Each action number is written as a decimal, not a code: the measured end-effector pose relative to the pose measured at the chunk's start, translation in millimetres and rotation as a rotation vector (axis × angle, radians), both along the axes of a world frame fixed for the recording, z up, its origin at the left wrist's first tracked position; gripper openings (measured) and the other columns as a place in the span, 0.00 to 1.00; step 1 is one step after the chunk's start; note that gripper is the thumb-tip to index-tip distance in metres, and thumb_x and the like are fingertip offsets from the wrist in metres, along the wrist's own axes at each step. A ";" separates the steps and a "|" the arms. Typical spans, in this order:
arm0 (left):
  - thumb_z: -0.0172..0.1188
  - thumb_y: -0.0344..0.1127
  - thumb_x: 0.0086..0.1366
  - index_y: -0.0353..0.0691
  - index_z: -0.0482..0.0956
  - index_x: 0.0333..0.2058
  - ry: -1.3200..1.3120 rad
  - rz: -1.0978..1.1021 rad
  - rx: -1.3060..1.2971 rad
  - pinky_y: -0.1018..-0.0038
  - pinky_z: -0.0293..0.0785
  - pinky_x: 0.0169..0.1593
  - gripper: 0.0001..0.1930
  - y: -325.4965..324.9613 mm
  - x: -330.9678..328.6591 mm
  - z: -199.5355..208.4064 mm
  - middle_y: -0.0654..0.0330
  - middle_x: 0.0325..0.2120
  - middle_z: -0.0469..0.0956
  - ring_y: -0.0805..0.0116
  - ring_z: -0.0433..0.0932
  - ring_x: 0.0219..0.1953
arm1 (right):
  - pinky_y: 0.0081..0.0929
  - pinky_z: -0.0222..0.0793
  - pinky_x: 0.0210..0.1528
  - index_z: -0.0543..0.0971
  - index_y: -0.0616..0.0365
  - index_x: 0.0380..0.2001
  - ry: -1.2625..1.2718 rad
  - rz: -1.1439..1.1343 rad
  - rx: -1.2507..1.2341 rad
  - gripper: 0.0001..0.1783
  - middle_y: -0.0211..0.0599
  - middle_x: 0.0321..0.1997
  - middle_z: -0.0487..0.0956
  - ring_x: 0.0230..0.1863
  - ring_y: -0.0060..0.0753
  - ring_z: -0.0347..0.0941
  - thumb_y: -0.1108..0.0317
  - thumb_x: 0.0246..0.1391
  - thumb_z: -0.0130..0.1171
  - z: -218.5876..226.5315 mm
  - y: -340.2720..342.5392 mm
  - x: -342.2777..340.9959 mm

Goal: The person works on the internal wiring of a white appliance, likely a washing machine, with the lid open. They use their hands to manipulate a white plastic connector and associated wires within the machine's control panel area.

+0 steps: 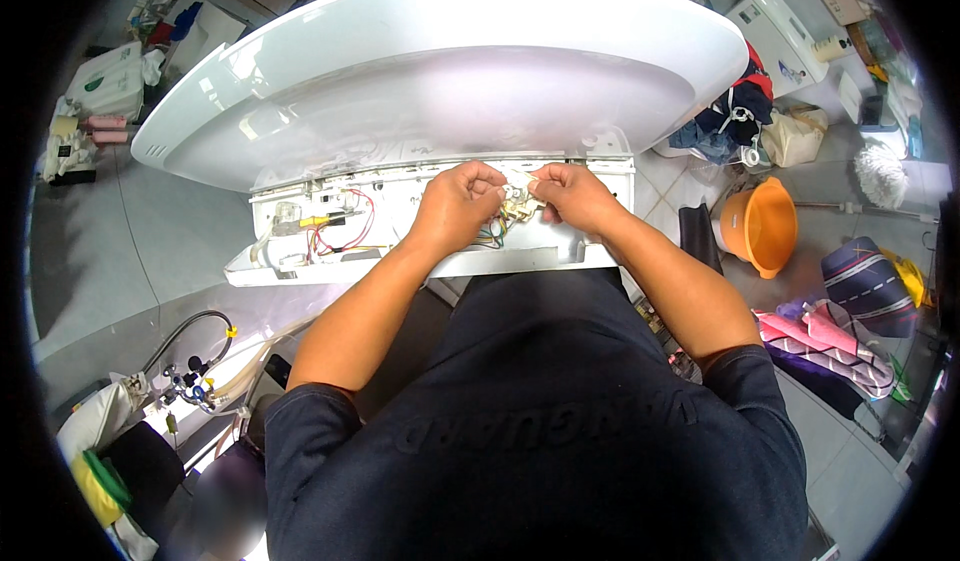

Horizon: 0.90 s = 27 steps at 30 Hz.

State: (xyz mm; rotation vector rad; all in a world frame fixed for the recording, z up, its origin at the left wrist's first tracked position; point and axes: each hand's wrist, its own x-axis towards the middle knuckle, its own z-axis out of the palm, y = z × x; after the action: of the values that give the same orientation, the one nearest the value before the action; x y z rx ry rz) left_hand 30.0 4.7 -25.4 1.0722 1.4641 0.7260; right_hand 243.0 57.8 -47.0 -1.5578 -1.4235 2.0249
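small whitish pc is pinched btwn l hand & r hand, w/ bundled wires just beside, in white housing.

The room has a pale grey tiled floor.

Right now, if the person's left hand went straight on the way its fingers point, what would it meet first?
The left hand would probably meet the pale connectors and wires just to its right, with the right hand beyond; exact depth there is unclear.
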 end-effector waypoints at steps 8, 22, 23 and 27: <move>0.64 0.28 0.66 0.34 0.84 0.42 0.196 -0.128 0.074 0.80 0.72 0.33 0.08 1.0 8.5 17.4 0.67 0.24 0.80 0.82 0.74 0.26 | 0.20 0.69 0.31 0.80 0.60 0.45 -0.018 0.014 0.005 0.13 0.24 0.31 0.78 0.27 0.17 0.73 0.61 0.66 0.60 8.3 -0.3 -0.7; 0.64 0.30 0.65 0.36 0.84 0.42 0.286 -0.141 0.187 0.78 0.71 0.31 0.09 2.5 12.3 16.8 0.66 0.23 0.78 0.80 0.72 0.25 | 0.20 0.69 0.31 0.81 0.59 0.46 -0.005 0.008 -0.009 0.13 0.23 0.30 0.77 0.27 0.17 0.73 0.61 0.67 0.60 8.6 -0.3 -1.3; 0.64 0.30 0.65 0.36 0.84 0.42 0.290 -0.141 0.202 0.77 0.71 0.31 0.09 2.6 12.7 16.2 0.65 0.23 0.78 0.80 0.72 0.25 | 0.20 0.69 0.31 0.81 0.59 0.46 -0.007 0.008 -0.009 0.13 0.23 0.30 0.77 0.27 0.17 0.73 0.61 0.67 0.60 8.1 -0.3 -1.3; 0.64 0.30 0.64 0.36 0.85 0.41 0.357 -0.171 0.297 0.76 0.71 0.31 0.08 3.5 12.9 9.7 0.62 0.23 0.79 0.77 0.73 0.24 | 0.19 0.69 0.31 0.81 0.58 0.45 -0.011 0.013 -0.004 0.12 0.23 0.30 0.77 0.27 0.16 0.73 0.61 0.67 0.60 9.6 0.0 -1.3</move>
State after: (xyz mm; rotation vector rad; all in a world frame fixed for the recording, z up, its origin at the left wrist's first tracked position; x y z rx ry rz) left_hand 42.9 8.2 -15.7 1.6002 1.5666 0.6662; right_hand 241.6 57.8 -37.4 -1.5681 -1.4386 2.0310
